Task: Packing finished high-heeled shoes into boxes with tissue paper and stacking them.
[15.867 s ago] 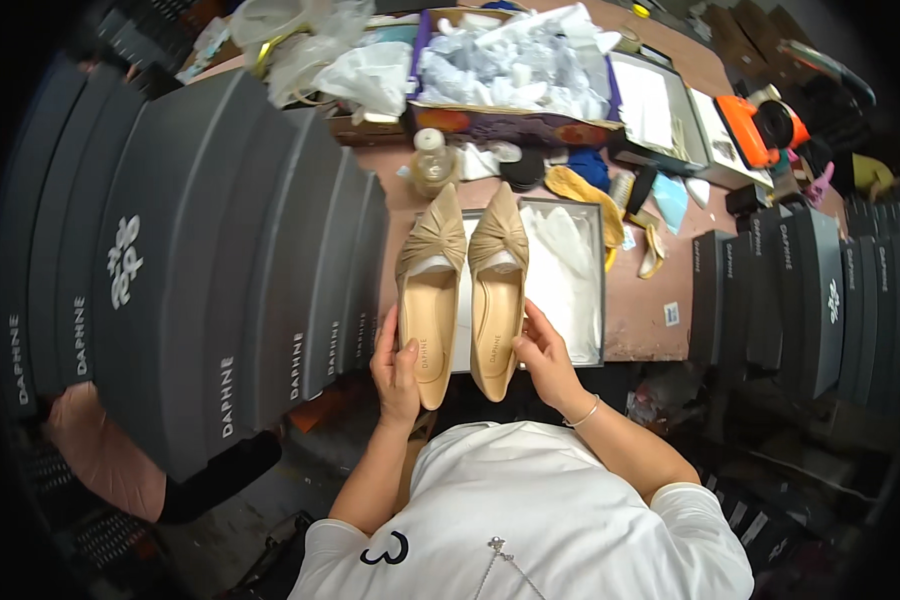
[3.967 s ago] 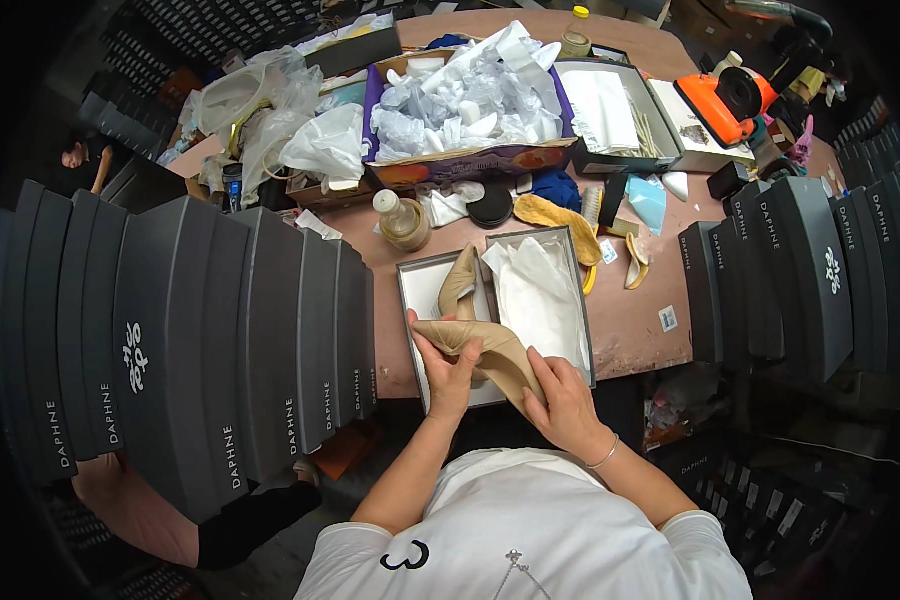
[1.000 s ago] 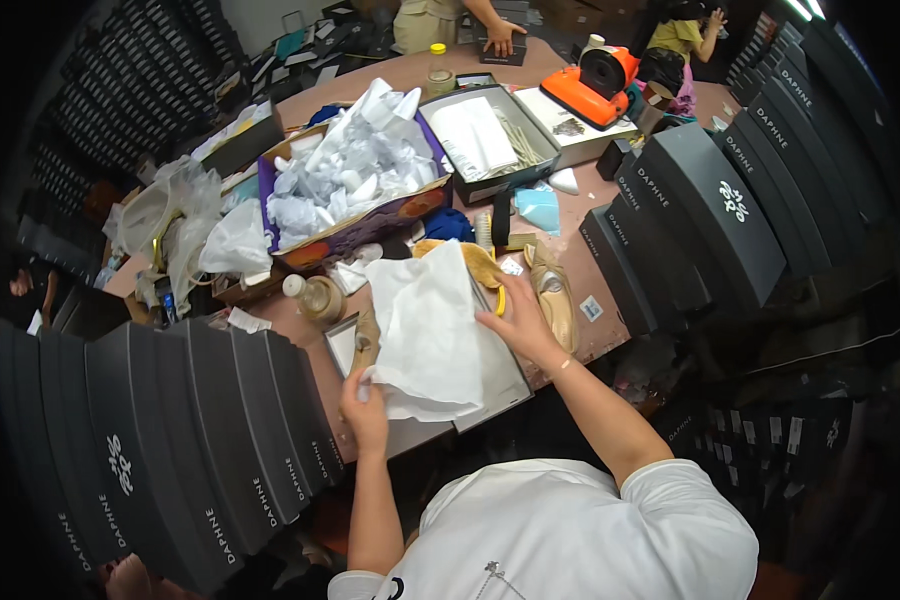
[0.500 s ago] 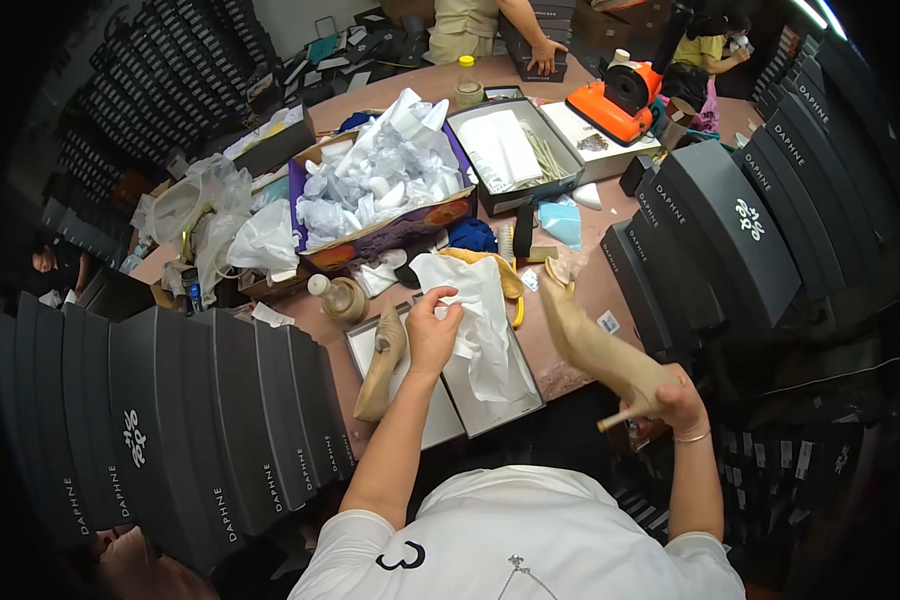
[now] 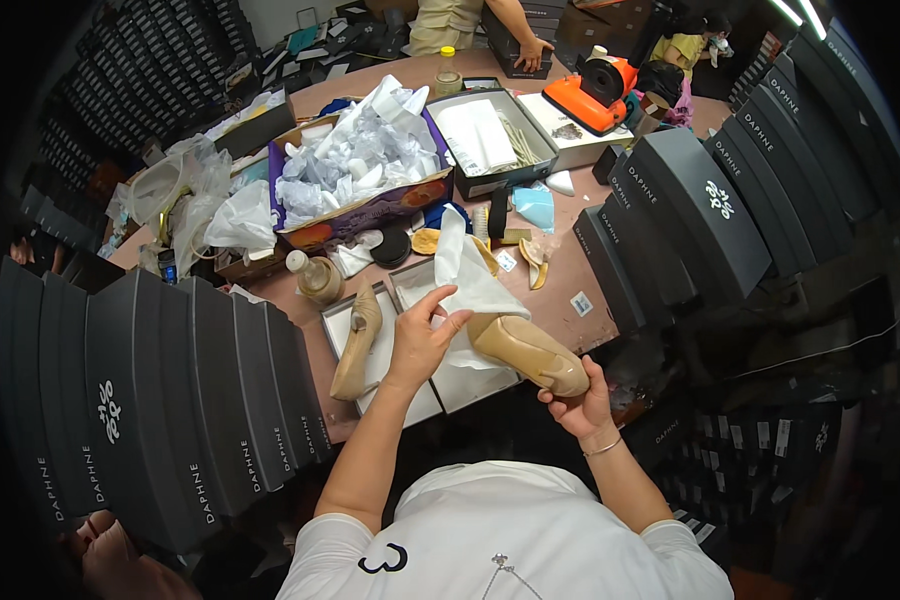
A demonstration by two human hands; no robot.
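A beige high-heeled shoe (image 5: 532,352) slants over the shoebox, its heel end gripped by my right hand (image 5: 582,398). White tissue paper (image 5: 485,290) drapes across the shoe's other end and hides part of it. My left hand (image 5: 422,335) pinches the edge of this paper between thumb and fingers. Beneath both hands lies an opened grey shoebox (image 5: 410,405) with a pale inside, in two parts side by side. The matching beige shoe (image 5: 355,350) rests in the left part, on its side.
Stacks of dark shoeboxes flank me at left (image 5: 160,400) and right (image 5: 690,215). Beyond stand a carton of crumpled paper (image 5: 370,210), a glass bottle (image 5: 318,280), a black round tin (image 5: 391,248) and an orange machine (image 5: 595,92). Another person's hand (image 5: 532,55) touches boxes at the back.
My right hand has brought the shoe leftward and turned it, so its other end now meets the tissue paper. The paper has been lifted by my left hand. The whole view has shifted slightly.
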